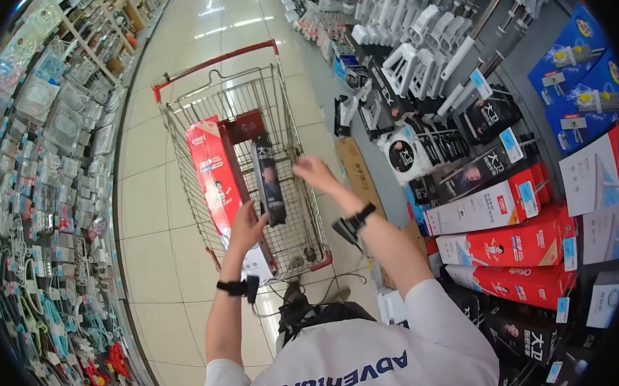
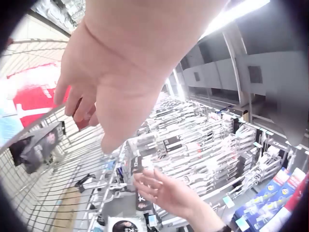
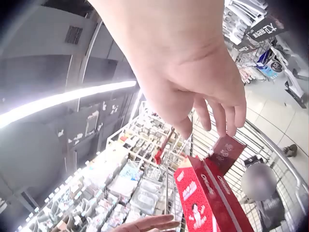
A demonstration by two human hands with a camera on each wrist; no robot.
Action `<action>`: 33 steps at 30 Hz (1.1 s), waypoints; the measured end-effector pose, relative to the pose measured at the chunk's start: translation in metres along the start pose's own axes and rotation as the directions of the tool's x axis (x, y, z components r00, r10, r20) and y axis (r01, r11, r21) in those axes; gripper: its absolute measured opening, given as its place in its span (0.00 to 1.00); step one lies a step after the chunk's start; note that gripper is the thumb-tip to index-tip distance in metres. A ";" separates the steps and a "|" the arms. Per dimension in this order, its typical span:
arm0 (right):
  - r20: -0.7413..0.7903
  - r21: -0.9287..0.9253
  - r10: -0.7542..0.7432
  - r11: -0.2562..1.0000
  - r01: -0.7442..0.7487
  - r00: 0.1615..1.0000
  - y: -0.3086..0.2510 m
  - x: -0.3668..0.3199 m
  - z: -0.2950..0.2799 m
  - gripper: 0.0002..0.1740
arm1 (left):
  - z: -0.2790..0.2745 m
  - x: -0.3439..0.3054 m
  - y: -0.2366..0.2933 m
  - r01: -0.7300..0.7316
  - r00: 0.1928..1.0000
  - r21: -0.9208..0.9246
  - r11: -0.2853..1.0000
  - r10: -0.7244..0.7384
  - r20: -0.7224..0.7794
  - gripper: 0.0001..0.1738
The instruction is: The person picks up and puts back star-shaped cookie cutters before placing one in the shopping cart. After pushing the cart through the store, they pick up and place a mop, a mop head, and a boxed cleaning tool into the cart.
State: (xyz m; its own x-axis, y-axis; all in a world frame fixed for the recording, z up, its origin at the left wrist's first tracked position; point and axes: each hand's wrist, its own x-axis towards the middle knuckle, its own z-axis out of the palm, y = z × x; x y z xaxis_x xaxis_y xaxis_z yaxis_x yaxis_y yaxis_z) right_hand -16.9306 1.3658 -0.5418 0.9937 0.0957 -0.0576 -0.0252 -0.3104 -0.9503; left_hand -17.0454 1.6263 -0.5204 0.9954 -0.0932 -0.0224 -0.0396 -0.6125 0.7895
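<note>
In the head view a long red and white box stands in the shopping cart, with a narrow black package beside it. The left hand is over the red box's near part, close to the package's lower end; whether it touches either is unclear. Above the cart's right side hovers the right hand, holding nothing. The left wrist view has the left hand with loosely bent fingers, and the black package lower left. Loose fingers of the right hand hang above the red box in the right wrist view.
The metal cart has a red handle frame and stands on a tiled floor. Shelves of small packaged goods line the left. On the right are boxed items and white-handled tools; a brown carton lies beside the cart.
</note>
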 end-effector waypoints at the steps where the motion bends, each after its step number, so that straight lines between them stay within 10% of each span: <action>1: 0.100 -0.040 0.027 0.999 -0.023 0.995 0.013 -0.026 -0.007 0.31 | 0.001 -0.017 -0.014 0.010 0.999 0.027 1.000 -0.011 0.049 0.38; 4: 0.225 -0.241 0.105 0.969 -0.049 0.969 0.059 -0.096 -0.026 0.31 | -0.003 -0.070 -0.084 -0.024 0.988 0.133 0.991 0.003 0.158 0.37; 7: 0.177 -0.345 0.152 0.935 -0.083 0.972 0.107 -0.169 -0.029 0.37 | -0.013 -0.118 -0.109 0.078 0.997 0.288 0.955 -0.070 -0.039 0.37; 10: 0.244 -0.366 0.252 0.918 -0.152 0.936 0.138 -0.218 0.003 0.48 | -0.017 -0.139 -0.129 0.151 0.979 0.600 0.786 -0.035 -0.200 0.58; 12: 0.341 -0.211 0.348 0.934 -0.290 0.873 0.162 -0.229 0.040 0.53 | -0.003 -0.152 -0.156 0.421 0.904 0.363 0.831 -0.348 -0.250 0.64; 14: 0.348 -0.553 0.377 0.822 -0.136 0.858 0.234 -0.234 0.108 0.55 | 0.013 -0.165 -0.198 0.428 0.903 0.273 0.861 -0.395 -0.171 0.67; 17: 0.258 -0.340 0.574 0.807 -0.483 0.777 0.155 -0.236 0.102 0.56 | 0.035 -0.166 -0.193 0.496 0.863 0.342 0.798 -0.497 -0.091 0.73; 19: 0.236 -0.328 0.597 0.792 -0.516 0.767 0.137 -0.234 0.099 0.57 | 0.036 -0.153 -0.183 0.682 0.707 0.374 0.629 -0.698 -0.116 0.78; 27: 0.225 -0.346 0.601 0.785 -0.514 0.767 0.121 -0.184 0.086 0.60 | 0.022 -0.110 -0.179 0.701 0.709 0.302 0.646 -0.679 -0.191 0.79; 31: 0.324 -0.203 0.397 0.915 -0.347 0.859 0.129 -0.125 0.005 0.36 | 0.018 -0.085 -0.189 0.650 0.760 0.308 0.694 -0.595 -0.263 0.78; 33: -0.166 -0.327 0.516 0.775 -0.540 0.840 0.148 -0.093 -0.050 0.18 | 0.023 -0.073 -0.184 0.672 0.740 0.413 0.615 -0.586 -0.331 0.76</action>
State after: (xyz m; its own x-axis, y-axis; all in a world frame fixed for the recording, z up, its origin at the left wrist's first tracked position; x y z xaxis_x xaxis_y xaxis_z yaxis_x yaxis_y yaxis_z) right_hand -17.0210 1.2635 -0.6612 0.8402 -0.2364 -0.4881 -0.5211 -0.6012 -0.6058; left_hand -17.1128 1.7280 -0.6777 0.7883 0.5496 -0.2767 0.6084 -0.7633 0.2171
